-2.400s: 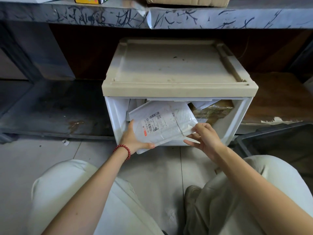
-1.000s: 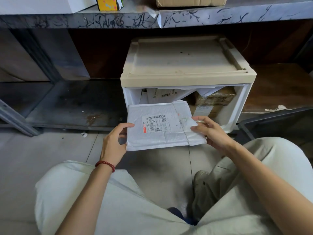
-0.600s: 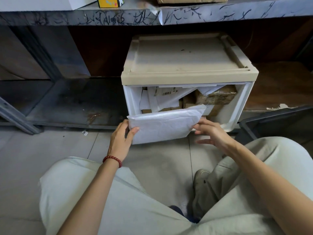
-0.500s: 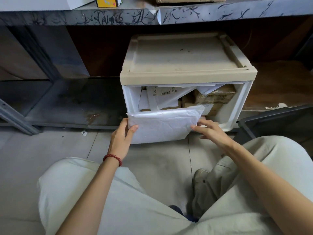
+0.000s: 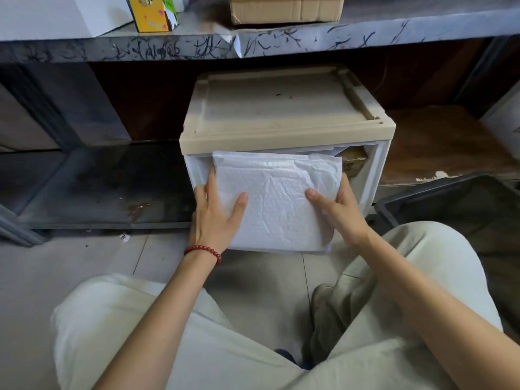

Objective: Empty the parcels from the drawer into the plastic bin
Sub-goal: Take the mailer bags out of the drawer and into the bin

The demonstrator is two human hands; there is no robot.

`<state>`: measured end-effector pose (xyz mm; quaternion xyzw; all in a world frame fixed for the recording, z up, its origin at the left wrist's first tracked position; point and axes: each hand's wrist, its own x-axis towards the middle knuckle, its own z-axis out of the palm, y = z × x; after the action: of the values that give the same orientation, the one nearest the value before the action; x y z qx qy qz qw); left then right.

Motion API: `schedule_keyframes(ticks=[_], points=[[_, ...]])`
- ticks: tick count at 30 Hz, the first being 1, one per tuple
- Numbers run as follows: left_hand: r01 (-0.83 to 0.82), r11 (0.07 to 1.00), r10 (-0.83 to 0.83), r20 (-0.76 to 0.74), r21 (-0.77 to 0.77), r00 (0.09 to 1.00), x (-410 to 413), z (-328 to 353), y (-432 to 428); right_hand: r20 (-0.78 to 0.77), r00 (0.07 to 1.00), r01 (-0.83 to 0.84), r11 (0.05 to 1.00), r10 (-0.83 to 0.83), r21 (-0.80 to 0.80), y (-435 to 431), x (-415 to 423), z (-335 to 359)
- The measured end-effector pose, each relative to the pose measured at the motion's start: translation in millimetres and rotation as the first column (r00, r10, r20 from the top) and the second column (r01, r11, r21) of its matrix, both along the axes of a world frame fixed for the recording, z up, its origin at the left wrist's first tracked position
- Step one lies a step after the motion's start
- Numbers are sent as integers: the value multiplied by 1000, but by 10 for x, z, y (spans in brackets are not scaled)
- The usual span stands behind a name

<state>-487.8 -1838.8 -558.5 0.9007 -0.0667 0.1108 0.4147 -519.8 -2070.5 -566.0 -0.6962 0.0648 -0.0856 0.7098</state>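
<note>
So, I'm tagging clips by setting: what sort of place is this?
Likely a parcel storeroom: a mailer held before a drawer unit with another parcel inside, a carton on the scribbled shelf, a dark bin beside.

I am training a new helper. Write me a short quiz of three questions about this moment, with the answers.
1. True or false: the left hand and the right hand both hold the white parcel.
2. On which side of the drawer unit is the dark plastic bin? A) the person's left B) the person's right C) on top
3. Fill in: the left wrist wears a red bead ___.
Key: 1 true; 2 B; 3 bracelet.
</note>
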Motion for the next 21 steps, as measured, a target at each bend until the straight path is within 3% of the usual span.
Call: schedule_keyframes(ticks=[6,11,15,21], points=[[112,988,-120,75,104,990,223,541,-583,149,975,173,984,-164,-45,-459,-112,462],[217,976,-216,160,11,963,332,968,-1151,160,930,336,942,-330,-12,-876,-247,835],[351,936,-346,197,5,917,340,1201,-1777,182,877,453,891,-445,-4,-1337,-490,1065],[540,835,-550,141,109,823,228,1086,-2757,134,742,654,753,-657,74,-1995,-976,927]])
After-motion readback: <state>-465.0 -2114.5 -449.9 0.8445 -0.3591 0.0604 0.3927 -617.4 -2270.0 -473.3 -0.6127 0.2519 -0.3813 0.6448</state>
